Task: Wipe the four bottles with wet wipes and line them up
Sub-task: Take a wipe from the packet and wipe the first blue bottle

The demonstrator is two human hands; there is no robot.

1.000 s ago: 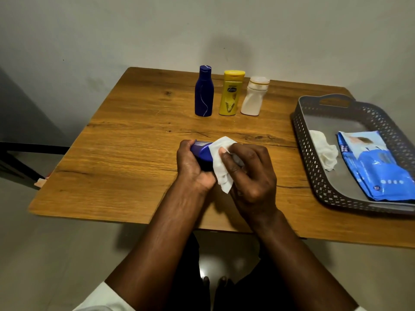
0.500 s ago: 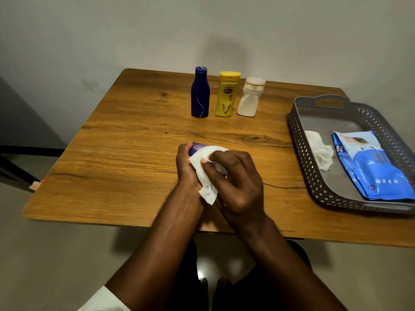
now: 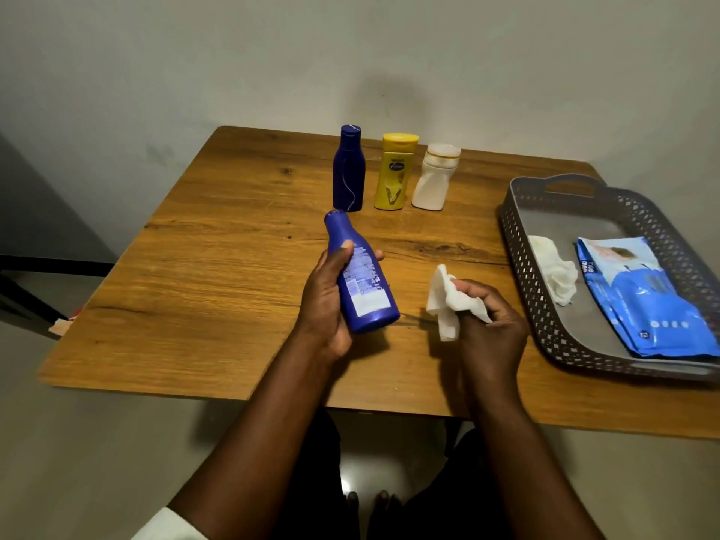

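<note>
Three bottles (image 3: 393, 171) stand behind the held blue bottle (image 3: 360, 278). L hand (image 3: 327, 302) grips it; R hand (image 3: 491, 325), beside it, clutches a wipe (image 3: 444, 302).

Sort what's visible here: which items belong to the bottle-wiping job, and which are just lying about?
Part of the job:
- blue bottle in the left hand
- wet wipe in the right hand
- dark blue bottle, yellow bottle and white bottle, standing in a row
- wipes pack

Just lying about:
- grey tray
- crumpled wipe in the tray
- wooden table
</note>
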